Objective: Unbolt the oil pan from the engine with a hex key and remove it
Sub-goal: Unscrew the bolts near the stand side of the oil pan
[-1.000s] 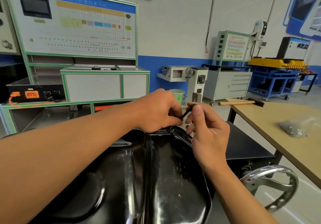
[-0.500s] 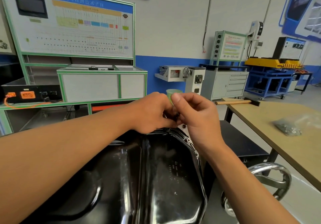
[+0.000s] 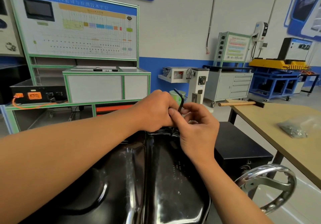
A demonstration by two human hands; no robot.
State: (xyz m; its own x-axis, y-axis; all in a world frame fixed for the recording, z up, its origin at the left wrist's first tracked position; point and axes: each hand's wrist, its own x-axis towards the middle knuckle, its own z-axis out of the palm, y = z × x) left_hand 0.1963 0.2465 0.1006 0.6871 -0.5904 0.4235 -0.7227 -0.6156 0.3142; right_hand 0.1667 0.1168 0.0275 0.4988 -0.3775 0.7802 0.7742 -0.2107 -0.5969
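Oil pan [image 3: 156, 180], glossy black, fills the lower centre; the bench [image 3: 295, 137] to its right carries a hammer [image 3: 238, 104] and a bag of bolts [image 3: 293, 130]. Right hand [image 3: 196, 128] pinches the hex key [image 3: 179, 100], which stands upright above the pan's far rim. Left hand [image 3: 156, 112] is curled against the key, grip hidden, cannot tell.

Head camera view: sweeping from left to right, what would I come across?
black box with orange sockets → hex key → hammer → clear bag of metal parts
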